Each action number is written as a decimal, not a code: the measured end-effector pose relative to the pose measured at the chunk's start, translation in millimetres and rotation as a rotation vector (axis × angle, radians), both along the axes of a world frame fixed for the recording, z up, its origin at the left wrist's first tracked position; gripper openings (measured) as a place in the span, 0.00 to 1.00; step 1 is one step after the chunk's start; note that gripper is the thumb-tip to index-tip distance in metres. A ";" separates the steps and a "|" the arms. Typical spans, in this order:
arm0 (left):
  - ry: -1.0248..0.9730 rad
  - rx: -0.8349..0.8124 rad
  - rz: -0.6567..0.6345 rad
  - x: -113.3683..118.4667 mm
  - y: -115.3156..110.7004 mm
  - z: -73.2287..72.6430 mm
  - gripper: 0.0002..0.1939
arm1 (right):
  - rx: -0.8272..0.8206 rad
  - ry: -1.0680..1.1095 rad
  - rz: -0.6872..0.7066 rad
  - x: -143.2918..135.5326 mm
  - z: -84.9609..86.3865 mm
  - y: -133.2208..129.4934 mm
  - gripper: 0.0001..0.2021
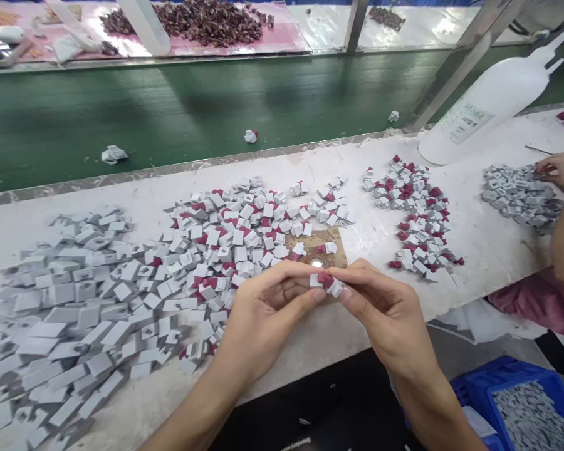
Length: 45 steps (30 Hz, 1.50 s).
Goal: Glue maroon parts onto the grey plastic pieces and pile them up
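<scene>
Between the fingertips of my left hand (pixel 272 307) and my right hand (pixel 385 300) is a small grey and dark red plastic part (pixel 328 282). Both hands pinch it, one from each side, above the near edge of the white table. Just beyond the fingers, a brown board (pixel 338 241) lies partly covered, with a small grey and red part (pixel 328 248) on it. Left of my left hand spreads a large heap of plain grey blocks (pixel 75 313). It runs into a pile of grey and red parts (pixel 235 232).
Further right lies another group of grey and red parts (pixel 418 213). A white squeeze bottle (pixel 489 106) stands behind it. A co-worker's hand (pixel 561 170) touches grey pieces (pixel 521 194). A green conveyor belt (pixel 192 106) carries a few parts. A blue crate (pixel 486 382) sits below right.
</scene>
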<state>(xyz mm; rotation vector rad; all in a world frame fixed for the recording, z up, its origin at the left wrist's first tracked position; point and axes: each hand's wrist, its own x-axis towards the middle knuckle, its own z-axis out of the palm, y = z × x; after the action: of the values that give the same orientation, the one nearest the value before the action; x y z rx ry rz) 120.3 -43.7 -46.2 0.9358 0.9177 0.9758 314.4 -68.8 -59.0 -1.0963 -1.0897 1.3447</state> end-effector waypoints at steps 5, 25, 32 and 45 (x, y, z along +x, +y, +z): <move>0.034 0.016 -0.072 -20.6 7.2 12.6 0.06 | 0.019 -0.003 0.109 -1.0 12.2 8.4 0.11; 0.699 0.143 0.299 -153.6 12.2 44.1 0.16 | 0.309 -0.756 0.602 -121.8 63.8 189.8 0.20; 0.982 0.155 0.276 -153.6 138.0 56.7 0.07 | 0.364 -1.131 0.359 -198.4 31.1 321.7 0.19; 1.102 0.176 -0.019 -49.6 300.4 6.5 0.19 | 0.066 -0.885 0.125 -2.0 45.0 169.5 0.21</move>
<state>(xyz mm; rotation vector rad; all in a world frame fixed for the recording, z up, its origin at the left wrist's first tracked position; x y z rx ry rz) 70.6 256.7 -39.8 1.6762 1.7343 0.4668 312.4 100.6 -14.1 -1.6512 -1.8397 0.8869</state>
